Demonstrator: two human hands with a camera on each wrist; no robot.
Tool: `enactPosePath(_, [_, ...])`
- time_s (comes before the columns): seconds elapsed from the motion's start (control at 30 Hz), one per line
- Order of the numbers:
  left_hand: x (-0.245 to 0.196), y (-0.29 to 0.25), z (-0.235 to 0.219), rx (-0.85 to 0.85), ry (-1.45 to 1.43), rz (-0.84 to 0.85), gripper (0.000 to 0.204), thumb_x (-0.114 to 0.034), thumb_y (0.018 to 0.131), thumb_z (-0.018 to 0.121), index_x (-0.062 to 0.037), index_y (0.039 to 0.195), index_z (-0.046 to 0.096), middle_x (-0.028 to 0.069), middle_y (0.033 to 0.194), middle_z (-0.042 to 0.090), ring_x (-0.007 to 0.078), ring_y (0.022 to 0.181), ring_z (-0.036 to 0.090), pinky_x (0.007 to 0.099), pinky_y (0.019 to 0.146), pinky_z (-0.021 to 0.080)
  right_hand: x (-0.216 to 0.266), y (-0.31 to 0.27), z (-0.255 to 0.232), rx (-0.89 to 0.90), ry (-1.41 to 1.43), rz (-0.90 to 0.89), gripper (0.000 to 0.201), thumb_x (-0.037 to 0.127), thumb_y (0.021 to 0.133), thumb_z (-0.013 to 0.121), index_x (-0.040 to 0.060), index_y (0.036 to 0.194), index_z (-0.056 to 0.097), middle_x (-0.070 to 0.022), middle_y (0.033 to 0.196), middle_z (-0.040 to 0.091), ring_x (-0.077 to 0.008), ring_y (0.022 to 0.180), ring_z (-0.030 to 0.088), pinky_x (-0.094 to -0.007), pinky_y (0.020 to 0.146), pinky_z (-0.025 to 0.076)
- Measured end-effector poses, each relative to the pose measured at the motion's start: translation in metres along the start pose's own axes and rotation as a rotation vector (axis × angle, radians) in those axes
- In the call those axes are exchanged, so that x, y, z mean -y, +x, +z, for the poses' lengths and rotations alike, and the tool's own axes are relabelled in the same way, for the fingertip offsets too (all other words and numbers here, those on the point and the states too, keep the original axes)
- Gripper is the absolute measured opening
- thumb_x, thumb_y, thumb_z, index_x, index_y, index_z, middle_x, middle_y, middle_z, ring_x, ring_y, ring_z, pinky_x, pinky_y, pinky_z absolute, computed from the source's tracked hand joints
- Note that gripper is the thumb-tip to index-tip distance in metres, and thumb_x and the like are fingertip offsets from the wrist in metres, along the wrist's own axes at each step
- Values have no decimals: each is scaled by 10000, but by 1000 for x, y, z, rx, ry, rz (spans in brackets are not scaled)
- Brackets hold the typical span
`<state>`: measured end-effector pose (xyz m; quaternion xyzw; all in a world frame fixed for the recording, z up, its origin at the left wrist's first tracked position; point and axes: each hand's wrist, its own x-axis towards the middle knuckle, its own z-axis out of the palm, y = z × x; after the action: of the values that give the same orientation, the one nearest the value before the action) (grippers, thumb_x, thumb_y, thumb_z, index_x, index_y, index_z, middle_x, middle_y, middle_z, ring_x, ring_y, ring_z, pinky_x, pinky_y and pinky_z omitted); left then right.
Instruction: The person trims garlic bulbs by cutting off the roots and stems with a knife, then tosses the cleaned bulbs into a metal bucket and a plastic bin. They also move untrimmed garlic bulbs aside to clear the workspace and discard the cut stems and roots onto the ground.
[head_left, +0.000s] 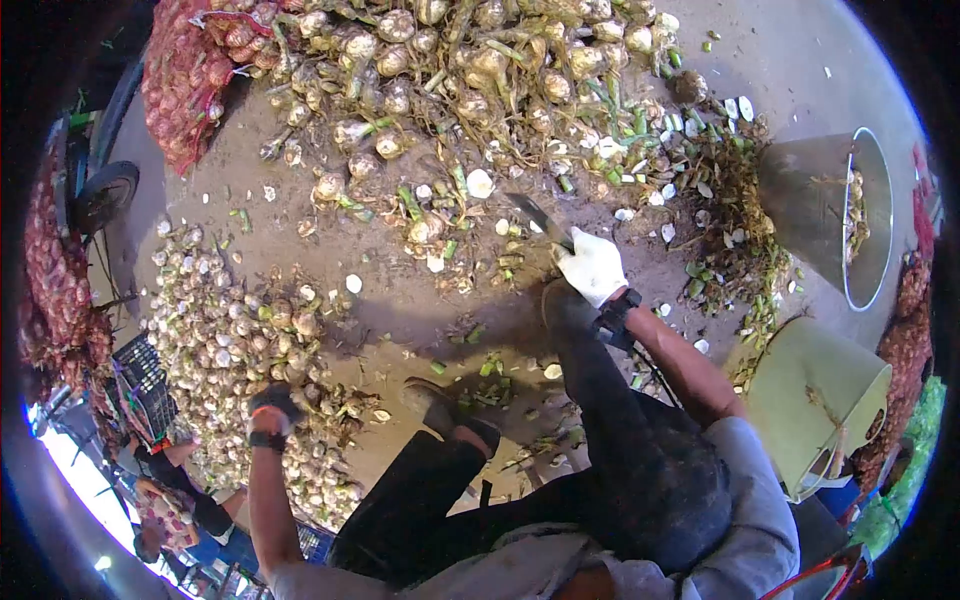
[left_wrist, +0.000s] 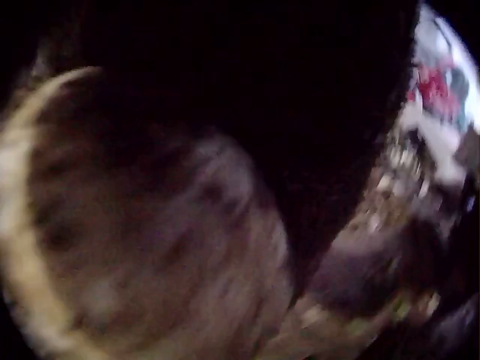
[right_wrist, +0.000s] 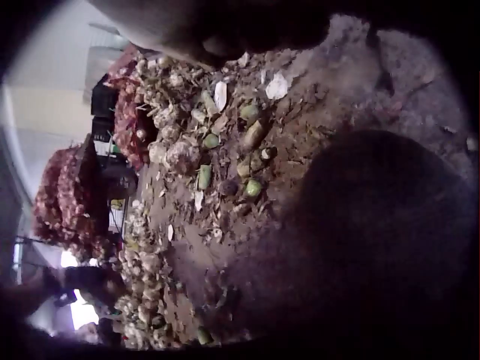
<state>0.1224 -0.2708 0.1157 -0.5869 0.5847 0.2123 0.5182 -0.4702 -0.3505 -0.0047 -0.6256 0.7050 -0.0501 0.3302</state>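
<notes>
One white-gloved right hand [head_left: 592, 268] grips a dark-bladed knife [head_left: 541, 220] above the grey-brown floor [head_left: 390, 345]; the dark-gloved left hand [head_left: 275, 407], its grip indiscernible, is over heaped pale round garlic bulbs [head_left: 215, 335].

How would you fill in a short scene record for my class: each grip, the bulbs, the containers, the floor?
Right grip: white-gloved, holds a knife
Left grip: at the trimmed garlic; whether holding anything is unclear
Stalked garlic: heaped ahead
Containers: grey bucket, pale green bucket, both right
Floor: strewn with cut pieces
</notes>
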Motion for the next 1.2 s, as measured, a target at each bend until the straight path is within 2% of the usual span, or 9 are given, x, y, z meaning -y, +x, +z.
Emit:
enactPosePath(0.17, [19, 55, 20, -160, -696, 29, 400, -384, 791, 701, -88, 1060, 704, 127, 1036, 705, 261, 972, 660, 391, 836, 508, 12, -1, 8, -17, 116, 3, 323, 363, 851, 617, 57, 956, 621, -205, 775, 653, -408, 763, 641, -484, 671, 507])
enactPosePath(0.33, [-196, 137, -114, -547, -1113, 352, 600, -515, 871, 607, -56, 1258, 609, 165, 1303, 589, 268, 1147, 587, 351, 988, 428, 14, -3, 24, 21, 140, 5, 347, 356, 835, 651, 65, 1024, 647, -236, 792, 646, -406, 769, 645, -450, 658, 511])
enactPosePath(0.5, [-306, 135, -197, -582, -1012, 35, 357, -319, 920, 596, -6, 1087, 629, 154, 1007, 713, 317, 928, 684, 365, 817, 526, 5, -17, 17, 65, 103, 21, 369, 385, 856, 604, 32, 963, 619, -217, 811, 665, -401, 788, 653, -487, 693, 520])
enactPosePath(0.6, [-309, 105, -177, -418, -1687, 422, 259, -234, 907, 621, -5, 1017, 674, 152, 933, 725, 264, 836, 703, 323, 747, 544, 7, -12, 12, 145, -35, -14, 337, 364, 857, 592, 35, 930, 604, -196, 806, 659, -393, 784, 652, -486, 688, 515])
enactPosePath(0.73, [-304, 67, -159, -410, -1293, 557, 360, -119, 852, 689, 51, 1158, 607, 145, 914, 727, 175, 801, 699, 272, 686, 551, 37, 6, 15, -69, 0, -317, 223, 286, 847, 594, 65, 861, 577, -146, 759, 628, -351, 725, 631, -468, 633, 503])
enactPosePath(0.83, [-302, 23, -173, -124, -1756, 442, 499, -82, 801, 742, 48, 1232, 527, 129, 904, 714, 176, 809, 693, 283, 683, 563, 68, 9, -6, -181, -33, -507, 183, 254, 844, 597, 74, 845, 566, -137, 717, 615, -367, 686, 627, -469, 599, 502])
enactPosePath(1.07, [-291, 14, -151, -159, -1911, 679, 475, 30, 770, 712, -15, 1221, 570, 71, 1064, 673, 163, 921, 658, 311, 776, 548, 13, -3, 10, 2, -11, -204, 249, 262, 874, 591, 34, 974, 596, -185, 716, 634, -363, 670, 645, -457, 566, 511])
enactPosePath(1.13, [-302, 4, -172, -578, -1410, 749, 475, 0, 798, 703, -14, 1246, 549, 80, 1138, 653, 178, 998, 643, 319, 850, 532, 11, -7, 12, 21, 199, -201, 313, 309, 881, 635, 7, 954, 598, -154, 683, 644, -308, 622, 655, -399, 525, 514])
enactPosePath(1.2, [-321, -14, -194, -623, -1463, 811, 489, -53, 816, 708, -9, 1270, 530, 101, 1229, 617, 202, 1091, 607, 339, 933, 496, 27, -10, 7, 485, 1435, 277, 333, 338, 906, 643, 9, 942, 608, -96, 693, 643, -225, 591, 647, -338, 508, 510])
